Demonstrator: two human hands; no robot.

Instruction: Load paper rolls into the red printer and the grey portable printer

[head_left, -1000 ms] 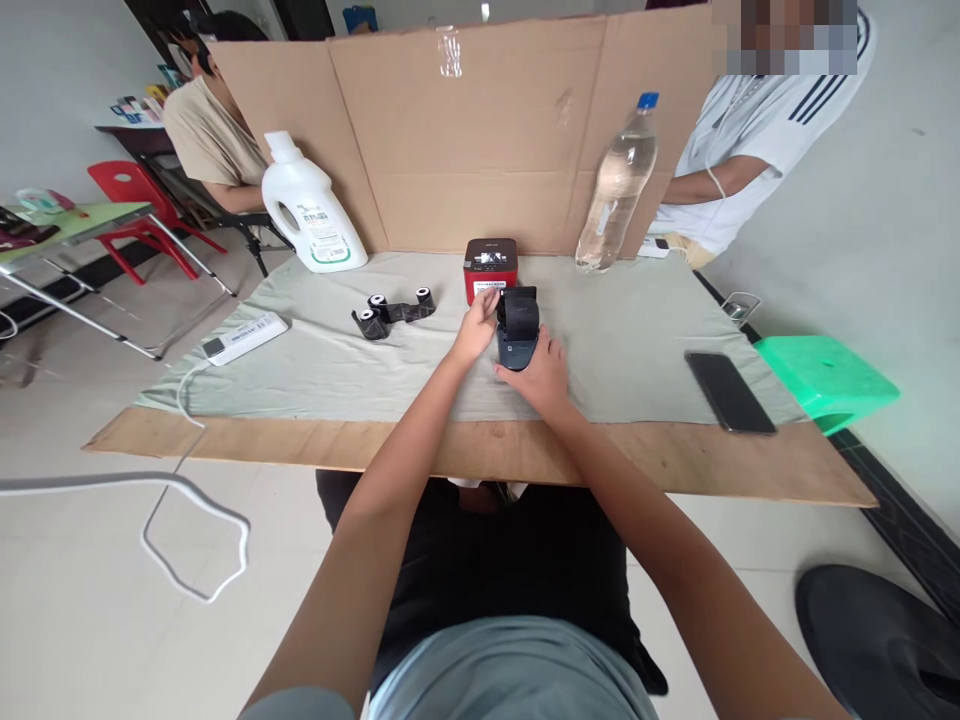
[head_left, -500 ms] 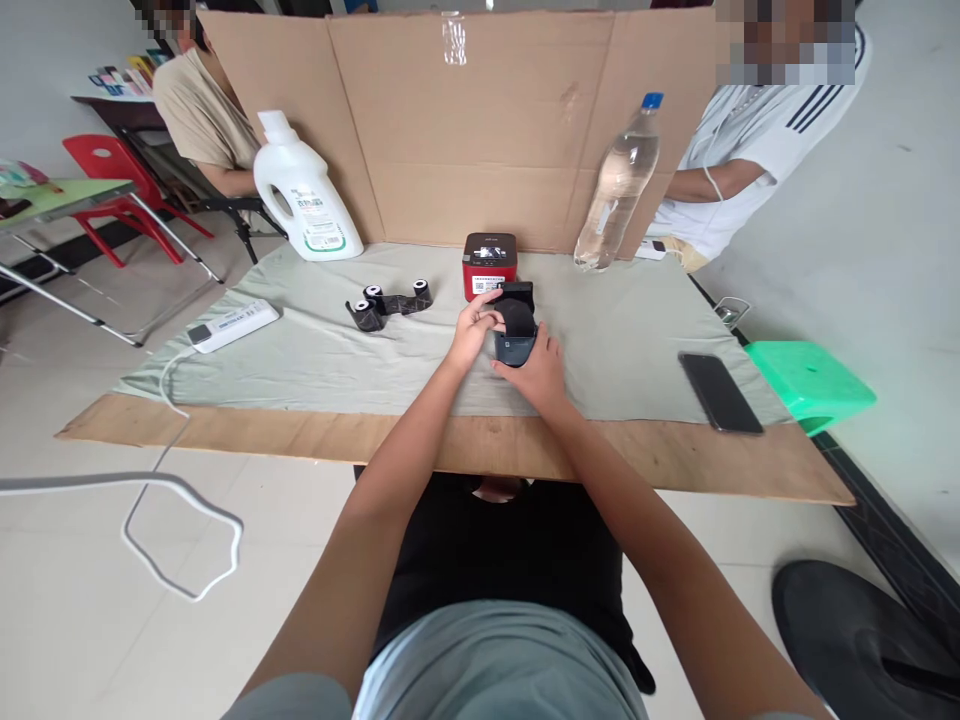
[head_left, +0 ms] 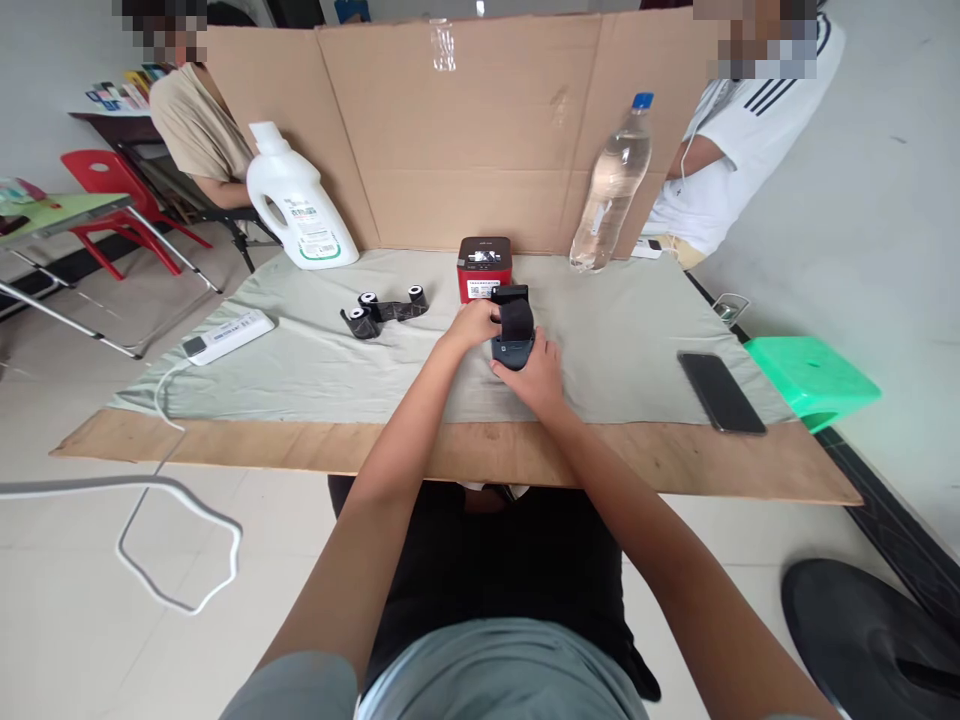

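Pale cloth (head_left: 615,370) below! Left hand (head_left: 474,324) now curls inward, nine o'clock, hold unclear; half-closed right hand (head_left: 538,374) steadies the black device (head_left: 514,352).

Your left forearm (head_left: 401,440) and right forearm (head_left: 622,495) stretch forward and slant inward, bringing the hands close together, a little apart. Your left hand (head_left: 474,322) lies slightly farther forward, back upward, with its fingers curled toward the right and their tips partly hidden. Your right hand (head_left: 540,374) curves in a gripping pose, fingers pointing forward, thumb reaching across to the left.
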